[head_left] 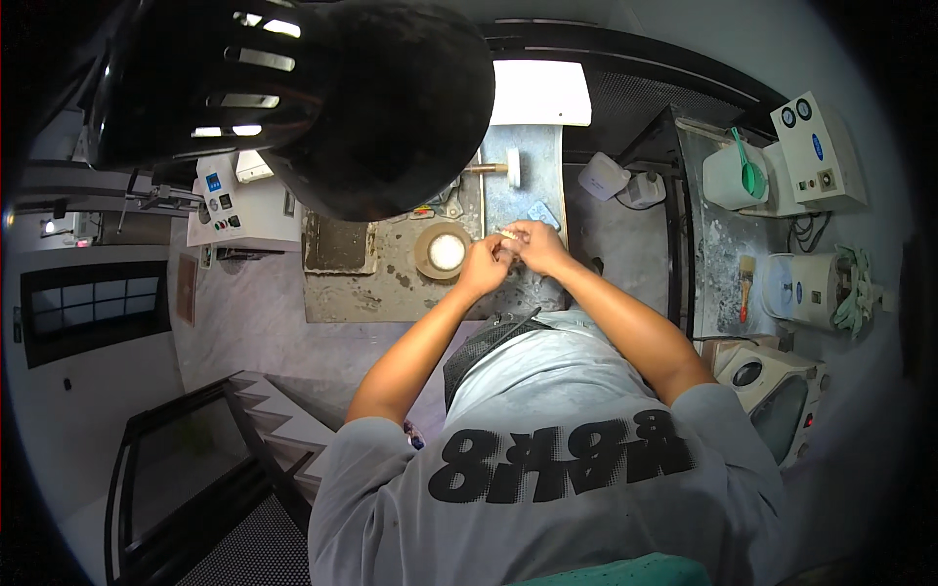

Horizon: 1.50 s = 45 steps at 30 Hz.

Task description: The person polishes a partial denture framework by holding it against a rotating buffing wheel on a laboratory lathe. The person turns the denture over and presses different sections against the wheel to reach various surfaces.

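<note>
My left hand (481,267) and my right hand (540,248) meet over the near edge of the bench, fingers pinched together. Between their fingertips is a small cream-yellow piece (509,234), which resembles a row of dental teeth; the fingers cover most of it. Just left of my left hand sits a round brown bowl (422,256) with a bright white round patch inside. Beyond my right hand lies a small light-blue object (540,214). Farther back, a white polishing wheel (514,168) is mounted on a brownish shaft.
A large black lamp shade (391,107) hangs over the bench's far left. A dark square tray (339,247) lies in the stained worktop (362,309). On the right-hand counter stand a white tub (725,181) with a green scoop, a brush (746,283) and several machines. White jugs (604,177) stand beyond the bench.
</note>
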Each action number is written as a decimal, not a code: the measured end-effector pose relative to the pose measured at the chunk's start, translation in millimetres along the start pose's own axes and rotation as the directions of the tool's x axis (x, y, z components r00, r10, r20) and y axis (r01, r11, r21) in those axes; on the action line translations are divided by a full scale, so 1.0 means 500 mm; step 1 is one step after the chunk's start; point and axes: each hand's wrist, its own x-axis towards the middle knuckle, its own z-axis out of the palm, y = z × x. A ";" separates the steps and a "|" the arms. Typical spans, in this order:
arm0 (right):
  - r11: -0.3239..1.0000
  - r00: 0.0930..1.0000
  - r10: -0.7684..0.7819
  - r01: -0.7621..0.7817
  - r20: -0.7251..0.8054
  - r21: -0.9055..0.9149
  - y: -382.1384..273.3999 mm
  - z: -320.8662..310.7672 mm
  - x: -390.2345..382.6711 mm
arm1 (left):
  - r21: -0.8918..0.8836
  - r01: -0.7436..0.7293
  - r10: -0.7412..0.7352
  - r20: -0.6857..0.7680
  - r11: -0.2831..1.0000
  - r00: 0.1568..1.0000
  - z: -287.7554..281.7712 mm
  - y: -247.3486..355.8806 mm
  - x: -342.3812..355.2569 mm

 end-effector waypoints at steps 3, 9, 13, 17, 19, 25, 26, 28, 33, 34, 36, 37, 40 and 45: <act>0.991 0.987 -0.132 0.130 -0.086 -0.029 0.003 -0.027 0.019 | -0.371 0.153 -0.160 0.014 0.916 0.987 -0.008 0.000 0.046; 0.985 0.976 -0.170 0.164 -0.135 -0.053 0.015 -0.051 0.059 | -0.542 0.252 -0.204 0.147 0.802 0.968 -0.008 -0.010 0.128; 0.984 0.976 -0.175 0.171 -0.129 -0.044 0.026 -0.051 0.086 | -0.664 0.429 -0.305 0.302 0.612 0.903 -0.002 -0.036 0.159; 0.996 0.971 -0.040 0.019 -0.235 -0.089 0.032 -0.045 0.100 | -0.807 0.458 -0.335 0.343 0.373 0.878 0.007 -0.064 0.174; 0.997 0.970 -0.044 0.026 -0.237 -0.078 0.042 -0.042 0.113 | -0.820 0.462 -0.365 0.338 0.337 0.867 0.018 -0.073 0.186; 0.998 0.946 -0.063 0.058 -0.319 -0.028 0.066 -0.055 0.157 | -0.851 0.447 -0.338 0.350 0.274 0.874 0.054 -0.070 0.222; 0.992 0.932 -0.124 0.104 -0.342 -0.076 0.058 -0.056 0.160 | -0.867 0.417 -0.357 0.312 0.271 0.880 0.057 -0.075 0.230; 0.983 0.949 -0.108 0.057 -0.297 -0.172 0.040 -0.056 0.164 | -0.874 0.406 -0.369 0.296 0.269 0.881 0.059 -0.091 0.240; 0.965 0.958 -0.080 0.006 -0.275 -0.262 0.045 -0.059 0.166 | -0.832 0.487 -0.469 0.328 0.268 0.820 0.077 -0.085 0.269; 0.974 0.951 -0.058 -0.013 -0.304 -0.228 0.047 -0.061 0.163 | -0.814 0.511 -0.499 0.333 0.276 0.800 0.077 -0.078 0.271; 0.980 0.943 -0.036 -0.031 -0.331 -0.194 0.048 -0.061 0.164 | -0.822 0.518 -0.509 0.349 0.237 0.787 0.073 -0.065 0.268; 0.973 0.952 -0.022 -0.050 -0.304 -0.226 0.040 -0.059 0.165 | -0.828 0.523 -0.516 0.364 0.201 0.776 0.073 -0.071 0.269; 0.962 0.964 -0.014 -0.059 -0.265 -0.268 0.024 -0.051 0.164 | -0.842 0.500 -0.492 0.355 0.201 0.795 0.058 -0.090 0.267; 0.956 0.964 0.029 -0.103 -0.263 -0.274 0.027 -0.051 0.167 | -0.812 0.532 -0.531 0.348 0.241 0.772 0.061 -0.075 0.272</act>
